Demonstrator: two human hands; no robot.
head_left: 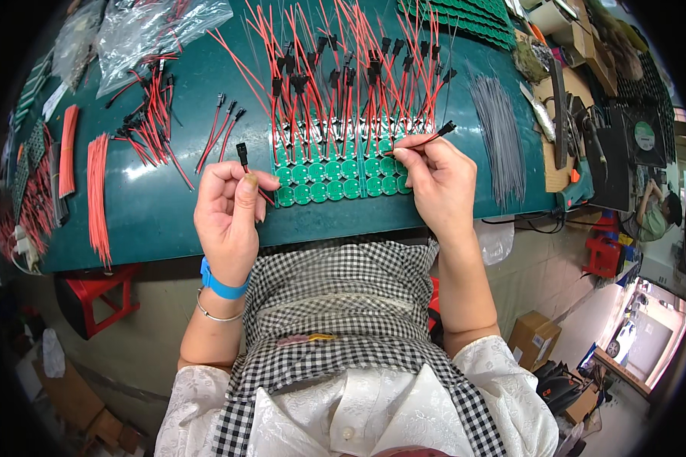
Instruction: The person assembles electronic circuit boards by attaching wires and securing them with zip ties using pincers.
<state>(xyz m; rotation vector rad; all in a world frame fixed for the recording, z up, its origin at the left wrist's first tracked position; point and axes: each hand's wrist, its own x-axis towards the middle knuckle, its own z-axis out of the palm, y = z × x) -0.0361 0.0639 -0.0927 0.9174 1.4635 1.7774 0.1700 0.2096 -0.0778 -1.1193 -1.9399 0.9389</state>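
By the green circuit-board panel (pixel 337 193), our left grip (pixel 231 209) and right grip (pixel 443 181) pinch black-plugged red leads (pixel 445 129), best guided tip-first!

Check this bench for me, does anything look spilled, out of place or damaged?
Nothing looks plainly spilled or damaged. The untidiest spot is the heap of red leads with black plugs left of the green boards: they lie tangled, while the gray wires on the right lie roughly parallel.
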